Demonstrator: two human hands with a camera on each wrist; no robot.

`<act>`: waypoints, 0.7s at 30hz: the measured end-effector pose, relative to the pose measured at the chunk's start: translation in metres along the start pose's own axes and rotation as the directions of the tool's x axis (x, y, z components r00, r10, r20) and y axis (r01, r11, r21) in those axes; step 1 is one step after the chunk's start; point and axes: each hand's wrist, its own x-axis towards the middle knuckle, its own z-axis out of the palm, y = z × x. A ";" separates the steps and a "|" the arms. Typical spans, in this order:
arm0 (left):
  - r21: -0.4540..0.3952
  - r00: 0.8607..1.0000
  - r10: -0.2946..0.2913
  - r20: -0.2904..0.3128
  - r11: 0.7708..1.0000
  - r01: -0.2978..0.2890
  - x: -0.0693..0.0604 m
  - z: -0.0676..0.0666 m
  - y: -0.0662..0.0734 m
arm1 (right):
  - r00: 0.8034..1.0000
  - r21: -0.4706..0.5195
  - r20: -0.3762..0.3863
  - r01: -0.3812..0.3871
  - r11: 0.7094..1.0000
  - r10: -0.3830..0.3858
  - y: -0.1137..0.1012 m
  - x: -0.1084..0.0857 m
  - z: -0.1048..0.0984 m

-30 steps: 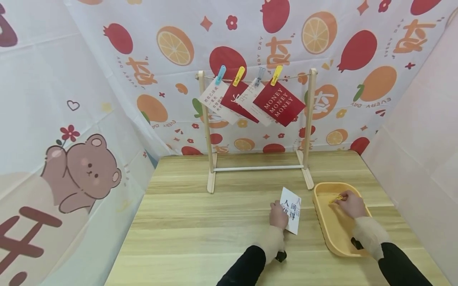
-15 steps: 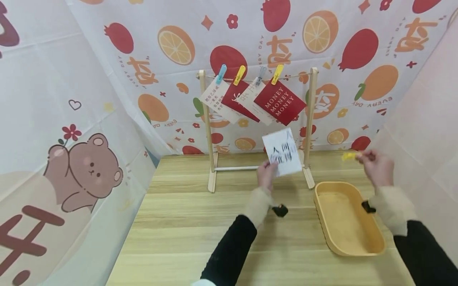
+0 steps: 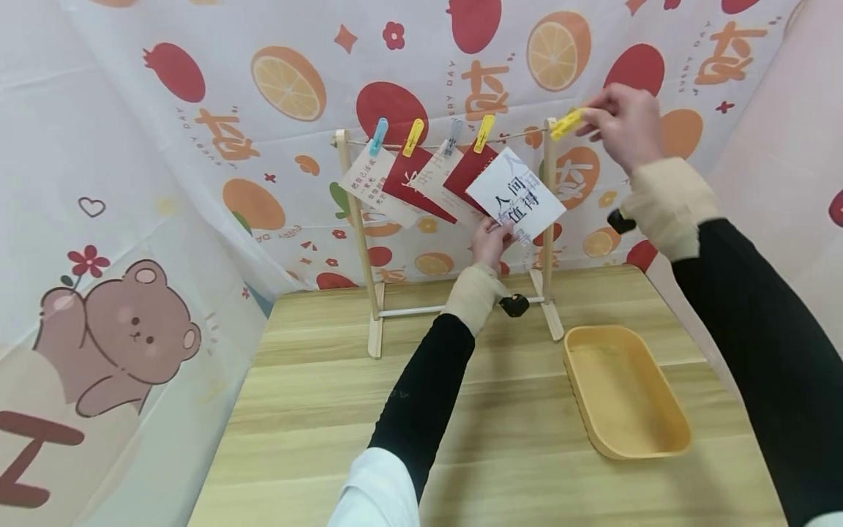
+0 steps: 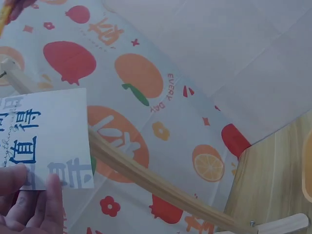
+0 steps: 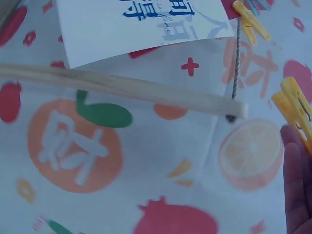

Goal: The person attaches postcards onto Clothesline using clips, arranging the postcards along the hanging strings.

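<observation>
My left hand [image 3: 490, 243] pinches the lower corner of a white card [image 3: 516, 195] with dark lettering, thumb in front and fingers behind. The card is tilted and overlaps the red card [image 3: 469, 170] at the right end of the row. Near the top of the rack's right post, my right hand [image 3: 627, 124] pinches a yellow clothespin [image 3: 568, 123] by its end. In the right wrist view that clothespin [image 5: 294, 108] is apart from the string [image 5: 237, 63]. Several cards hang from the string by blue, yellow and grey clothespins.
The wooden rack [image 3: 552, 219] stands at the back of the wooden table [image 3: 316, 424]. An orange tray [image 3: 681, 432] sits at the right. Behind is a fruit-printed cloth [image 3: 290, 146], and a bear-printed cloth [image 3: 135, 344] hangs at left.
The left hand has raised the white card from the table to the hanging row. The right hand has lifted the yellow clothespin from the tray to beside the right post.
</observation>
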 end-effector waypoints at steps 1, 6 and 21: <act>-0.016 1.000 -0.007 0.004 1.000 0.007 0.001 0.001 0.002 | 1.000 -0.052 0.030 0.011 0.999 -0.009 -0.007 0.006 0.005; -0.023 0.998 -0.046 0.036 0.999 0.047 -0.003 0.012 0.019 | 0.993 -0.217 0.114 0.022 0.976 0.003 -0.029 0.028 0.022; 0.058 1.000 0.000 0.017 0.998 -0.001 0.002 0.011 0.013 | 0.977 -0.271 0.186 -0.055 0.961 0.108 -0.036 0.044 0.037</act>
